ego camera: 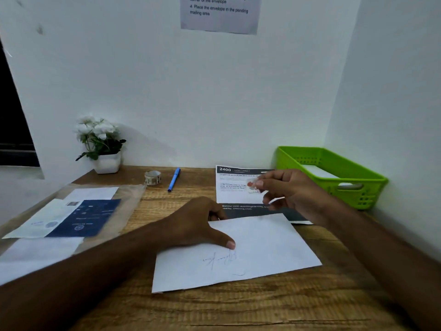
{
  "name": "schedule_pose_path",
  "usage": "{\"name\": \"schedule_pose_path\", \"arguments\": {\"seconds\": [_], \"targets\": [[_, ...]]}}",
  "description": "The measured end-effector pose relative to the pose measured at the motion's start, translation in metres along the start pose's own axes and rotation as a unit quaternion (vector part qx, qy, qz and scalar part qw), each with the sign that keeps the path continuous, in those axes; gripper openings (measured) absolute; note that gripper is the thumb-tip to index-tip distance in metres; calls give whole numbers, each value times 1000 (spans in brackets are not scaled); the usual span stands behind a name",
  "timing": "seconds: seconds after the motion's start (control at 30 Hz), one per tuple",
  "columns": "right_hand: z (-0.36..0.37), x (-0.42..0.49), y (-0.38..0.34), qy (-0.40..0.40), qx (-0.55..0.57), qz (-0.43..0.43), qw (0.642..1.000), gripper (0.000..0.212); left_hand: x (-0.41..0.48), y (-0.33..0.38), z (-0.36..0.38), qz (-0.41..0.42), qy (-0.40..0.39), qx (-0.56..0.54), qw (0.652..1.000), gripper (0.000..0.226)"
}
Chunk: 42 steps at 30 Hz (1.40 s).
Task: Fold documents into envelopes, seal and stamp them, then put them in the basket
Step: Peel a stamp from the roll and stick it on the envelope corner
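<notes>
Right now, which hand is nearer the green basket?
Right. Right hand is just left of the green basket, pinching a stamp; left hand holds the white envelope, farther left.

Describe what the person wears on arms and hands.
Nothing shows: the left hand and right hand are bare, with no gloves, rings or watch visible. The left forearm and right forearm are uncovered to the frame's edge; no sleeve is in view.
</notes>
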State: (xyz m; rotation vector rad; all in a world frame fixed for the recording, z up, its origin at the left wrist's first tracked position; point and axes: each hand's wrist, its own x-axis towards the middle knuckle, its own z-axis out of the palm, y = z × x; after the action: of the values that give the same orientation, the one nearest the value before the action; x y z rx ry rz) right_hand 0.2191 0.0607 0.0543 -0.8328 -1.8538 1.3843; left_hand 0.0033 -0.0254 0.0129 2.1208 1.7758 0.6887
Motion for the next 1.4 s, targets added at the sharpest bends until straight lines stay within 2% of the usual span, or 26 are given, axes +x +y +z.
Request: {"name": "schedule_pose_path", "arguments": {"seconds": [0.17,0.33,0.6,0.77,1.03,1.2,1.4], "targets": [[-24,-6,7,18,-75,65,995,9,3,-2,-7,8,28,-11,1000,22],[-23,-4,6,2,-36,108,994,5,2,-6,-22,19,60,-48,997,16],[-13,-5,7,13,-12,63,998,4,5,0,-34,25,124,2,992,15],[0,-9,6,5,19,53,998,17,18,26,-21,15,116,-22,993,16],[2,-13,0,-11,51,34,998,4,25,49,-13,55,152,-9,987,14],[5,-14,0,-11,28,16,999,21,19,44,-14,68,193,-5,979,13],[9,-15,0,21,10,-7,1000,38,18,41,-14,85,206,-8,975,13]]}}
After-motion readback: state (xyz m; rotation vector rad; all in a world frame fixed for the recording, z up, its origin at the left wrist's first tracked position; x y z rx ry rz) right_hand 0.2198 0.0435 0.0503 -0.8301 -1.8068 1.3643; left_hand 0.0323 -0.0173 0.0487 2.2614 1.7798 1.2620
